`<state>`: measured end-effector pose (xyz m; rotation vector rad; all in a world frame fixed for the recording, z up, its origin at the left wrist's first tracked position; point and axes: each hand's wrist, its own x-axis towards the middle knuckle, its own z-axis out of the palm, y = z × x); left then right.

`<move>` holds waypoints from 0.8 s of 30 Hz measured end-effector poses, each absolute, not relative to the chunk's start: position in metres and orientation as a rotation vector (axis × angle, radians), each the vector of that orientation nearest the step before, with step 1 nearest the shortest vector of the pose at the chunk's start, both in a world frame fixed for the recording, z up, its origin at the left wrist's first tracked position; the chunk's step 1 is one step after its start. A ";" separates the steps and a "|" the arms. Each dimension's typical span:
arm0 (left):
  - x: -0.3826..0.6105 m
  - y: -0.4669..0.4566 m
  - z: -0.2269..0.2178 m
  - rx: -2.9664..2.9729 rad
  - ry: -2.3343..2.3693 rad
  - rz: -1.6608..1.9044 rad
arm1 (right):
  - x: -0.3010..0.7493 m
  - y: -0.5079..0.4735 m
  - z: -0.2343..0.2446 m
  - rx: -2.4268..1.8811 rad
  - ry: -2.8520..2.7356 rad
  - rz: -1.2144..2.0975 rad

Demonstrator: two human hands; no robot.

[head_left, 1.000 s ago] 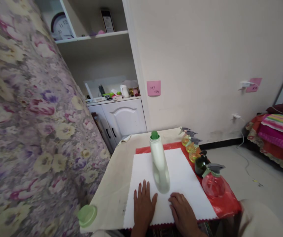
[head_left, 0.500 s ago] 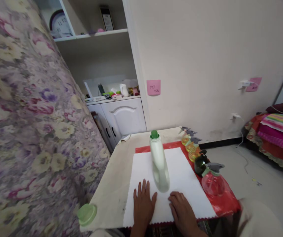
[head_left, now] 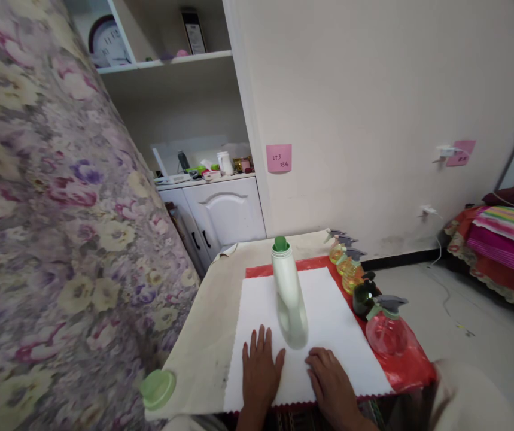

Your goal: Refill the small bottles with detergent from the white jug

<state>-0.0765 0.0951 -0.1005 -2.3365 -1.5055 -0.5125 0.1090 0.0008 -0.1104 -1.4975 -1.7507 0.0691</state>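
Note:
A tall pale-green bottle [head_left: 289,299] with a dark green spout stands upright on a white sheet [head_left: 257,305] laid over a red cloth [head_left: 411,368]. My left hand [head_left: 260,374] lies flat on the sheet just left of the bottle's base, fingers stretched out. My right hand [head_left: 332,383] rests palm down just right of the base, fingers loosely spread. Neither hand holds anything or touches the bottle.
Several small spray bottles [head_left: 350,272], including a pink one [head_left: 386,332], line the table's right side. A green cap [head_left: 158,389] sits at the near left corner. A floral curtain [head_left: 36,239] hangs at left; a white cabinet [head_left: 221,212] and bedding [head_left: 503,239] lie beyond.

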 end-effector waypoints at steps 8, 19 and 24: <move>-0.075 0.093 -0.100 -2.303 -1.497 -0.505 | 0.109 0.000 -0.108 -1.497 -1.745 0.072; -0.075 0.096 -0.102 -2.299 -1.460 -0.526 | 0.110 0.000 -0.111 -1.493 -1.749 0.090; -0.075 0.097 -0.102 -2.292 -1.466 -0.526 | 0.110 0.001 -0.113 -1.499 -1.752 0.061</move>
